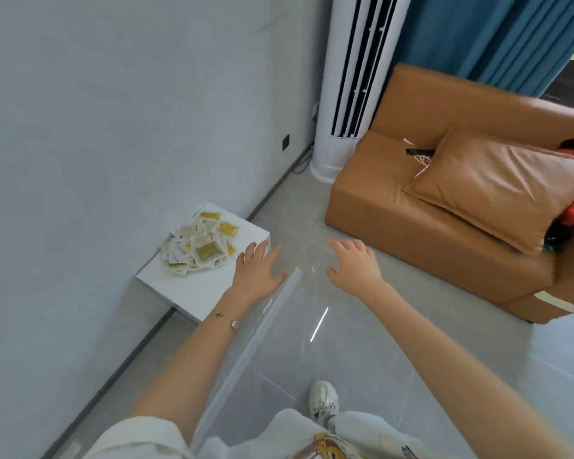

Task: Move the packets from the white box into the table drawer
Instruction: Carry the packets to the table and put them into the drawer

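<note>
1. Packets (199, 248) lie in a loose heap on top of a white box (193, 293). The box sits on the floor against the wall.
2. They look small, flat and thin, so I think they are very light. They may be a bit slippery and slide off each other.
3. A good way to take them is to scoop a bunch from the edge of the heap, or pinch them by their flat sides.
4. I cannot count them well, because they overlap. There look to be more than twenty. Most are pale, and about four show a big yellow face.
5. I see one white box. I cannot see the table drawer from where I stand.
6. The left hand (257, 271) is spread wide with nothing in it, just beside the heap at the box's near corner.
7. The right hand (352, 265) is also spread and bare, out over the floor.
8. An orange sofa (421, 200) stands well apart from the box.
</note>
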The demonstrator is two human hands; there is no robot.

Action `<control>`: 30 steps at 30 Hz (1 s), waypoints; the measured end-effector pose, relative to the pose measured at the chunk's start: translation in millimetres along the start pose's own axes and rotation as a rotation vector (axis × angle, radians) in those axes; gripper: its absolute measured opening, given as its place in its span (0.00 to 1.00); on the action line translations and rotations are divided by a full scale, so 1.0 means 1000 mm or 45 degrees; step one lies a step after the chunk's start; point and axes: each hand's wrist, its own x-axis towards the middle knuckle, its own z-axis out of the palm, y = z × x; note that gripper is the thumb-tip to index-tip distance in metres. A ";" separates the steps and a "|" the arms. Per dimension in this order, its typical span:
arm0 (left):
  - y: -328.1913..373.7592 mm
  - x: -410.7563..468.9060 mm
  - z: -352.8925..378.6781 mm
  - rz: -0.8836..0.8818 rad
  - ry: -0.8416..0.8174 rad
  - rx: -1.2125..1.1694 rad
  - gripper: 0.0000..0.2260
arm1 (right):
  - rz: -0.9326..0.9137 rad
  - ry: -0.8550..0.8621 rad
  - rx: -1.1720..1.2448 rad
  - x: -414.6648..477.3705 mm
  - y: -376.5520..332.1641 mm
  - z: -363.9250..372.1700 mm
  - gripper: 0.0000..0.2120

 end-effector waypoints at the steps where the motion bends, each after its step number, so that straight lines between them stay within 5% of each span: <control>1: -0.003 0.002 0.000 -0.012 0.004 -0.004 0.30 | -0.007 -0.013 -0.008 0.007 0.001 -0.002 0.29; 17: -0.149 0.045 0.030 -0.832 0.098 -0.307 0.28 | -0.523 -0.294 -0.075 0.232 -0.101 0.021 0.31; 30: -0.264 0.183 0.071 -1.192 0.119 -0.652 0.35 | -0.403 -0.599 0.007 0.407 -0.148 0.126 0.31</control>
